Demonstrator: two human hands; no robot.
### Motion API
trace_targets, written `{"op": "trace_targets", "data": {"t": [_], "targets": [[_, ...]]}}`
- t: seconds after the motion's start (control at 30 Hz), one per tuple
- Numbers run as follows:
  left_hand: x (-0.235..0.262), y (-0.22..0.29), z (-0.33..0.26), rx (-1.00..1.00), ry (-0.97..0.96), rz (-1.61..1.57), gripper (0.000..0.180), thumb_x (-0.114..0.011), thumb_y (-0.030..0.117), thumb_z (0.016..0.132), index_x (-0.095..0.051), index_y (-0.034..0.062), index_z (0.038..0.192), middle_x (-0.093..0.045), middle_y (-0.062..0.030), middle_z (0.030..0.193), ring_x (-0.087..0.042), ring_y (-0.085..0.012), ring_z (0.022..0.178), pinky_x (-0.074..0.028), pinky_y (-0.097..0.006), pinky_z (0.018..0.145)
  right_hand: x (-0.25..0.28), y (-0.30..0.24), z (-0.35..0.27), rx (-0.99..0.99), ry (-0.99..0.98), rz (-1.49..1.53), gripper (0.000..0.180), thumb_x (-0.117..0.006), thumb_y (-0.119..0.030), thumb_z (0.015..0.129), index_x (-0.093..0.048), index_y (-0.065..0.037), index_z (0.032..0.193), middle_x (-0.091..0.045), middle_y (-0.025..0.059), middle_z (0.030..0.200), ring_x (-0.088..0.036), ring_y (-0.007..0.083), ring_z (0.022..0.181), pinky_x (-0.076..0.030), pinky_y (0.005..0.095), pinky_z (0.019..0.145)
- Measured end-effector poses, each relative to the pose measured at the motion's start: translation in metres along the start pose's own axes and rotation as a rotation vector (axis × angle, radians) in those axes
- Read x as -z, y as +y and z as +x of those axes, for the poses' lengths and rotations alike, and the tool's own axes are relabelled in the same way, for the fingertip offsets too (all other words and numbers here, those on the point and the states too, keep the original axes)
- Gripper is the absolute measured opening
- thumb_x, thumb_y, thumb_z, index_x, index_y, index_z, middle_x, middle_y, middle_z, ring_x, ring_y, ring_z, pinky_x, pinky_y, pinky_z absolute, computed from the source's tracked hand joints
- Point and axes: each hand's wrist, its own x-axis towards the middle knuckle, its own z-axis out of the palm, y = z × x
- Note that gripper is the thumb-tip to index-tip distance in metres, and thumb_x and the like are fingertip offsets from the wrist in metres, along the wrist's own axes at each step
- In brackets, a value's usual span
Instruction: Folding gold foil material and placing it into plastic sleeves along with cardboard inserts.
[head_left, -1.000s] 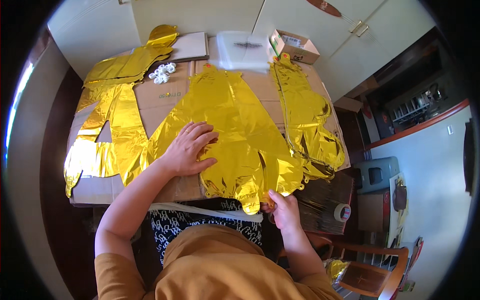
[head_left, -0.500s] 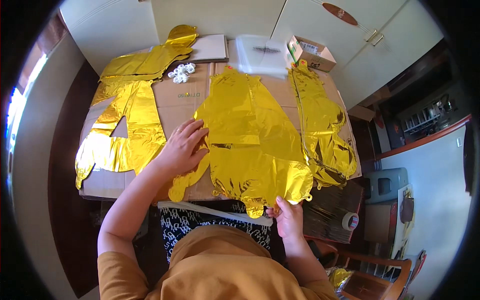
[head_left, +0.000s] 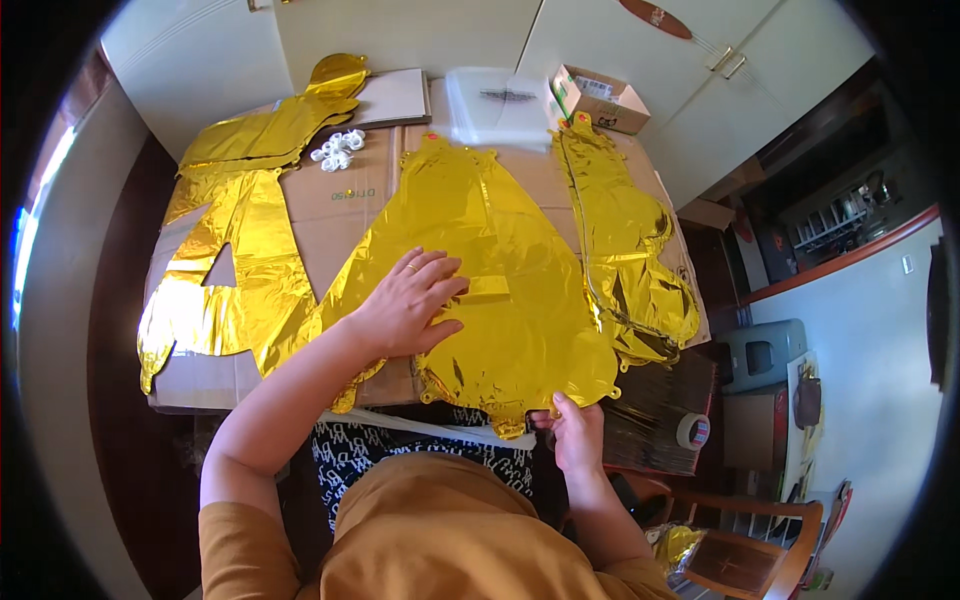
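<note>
My left hand (head_left: 405,305) lies flat and open on the gold balloon (head_left: 490,290). My right hand (head_left: 575,435) pinches its bottom edge. It is spread out, not yet folded.

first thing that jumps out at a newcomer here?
The big gold foil balloon lying flat mid-table, with the left hand pressed flat on it and the right hand pinching its near edge. More gold foil shapes lie to its left on the cardboard-covered table.
</note>
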Motion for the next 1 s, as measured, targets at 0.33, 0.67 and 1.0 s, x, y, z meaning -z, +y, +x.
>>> {"op": "trace_targets", "data": {"t": [0.33, 0.67, 1.0], "targets": [[-0.007, -0.002, 0.004, 0.001, -0.01, -0.002, 0.059, -0.076, 0.031, 0.082, -0.056, 0.0063, 0.131, -0.051, -0.0189, 0.138, -0.045, -0.0404, 0.133, -0.033, -0.054, 0.114, 0.0, 0.006, 0.006, 0.092, 0.054, -0.121, 0.023, -0.065, -0.021, 0.098, -0.065, -0.001, 0.111, -0.071, 0.0083, 0.094, -0.067, 0.015, 0.07, -0.055, 0.0273, 0.061], [-0.008, 0.015, 0.006, -0.081, -0.045, -0.059, 0.055, -0.075, 0.03, 0.081, -0.058, 0.0065, 0.128, -0.053, -0.0183, 0.133, -0.049, -0.04, 0.13, -0.036, -0.055, 0.112, 0.005, 0.011, 0.009, 0.098, 0.023, -0.052, 0.023, -0.064, -0.019, 0.098, -0.063, -0.002, 0.114, -0.071, 0.0088, 0.096, -0.068, 0.0156, 0.072, -0.055, 0.028, 0.062], [-0.015, 0.016, 0.0, -0.053, -0.047, -0.054, 0.058, -0.073, 0.034, 0.083, -0.056, 0.0089, 0.132, -0.05, -0.0189, 0.133, -0.047, -0.0395, 0.13, -0.034, -0.055, 0.113, -0.006, 0.006, 0.008, 0.385, 0.117, -0.105, 0.022, -0.064, -0.004, 0.096, -0.06, 0.003, 0.117, -0.067, 0.0064, 0.11, -0.062, 0.0088, 0.094, -0.05, 0.0246, 0.082]]}}
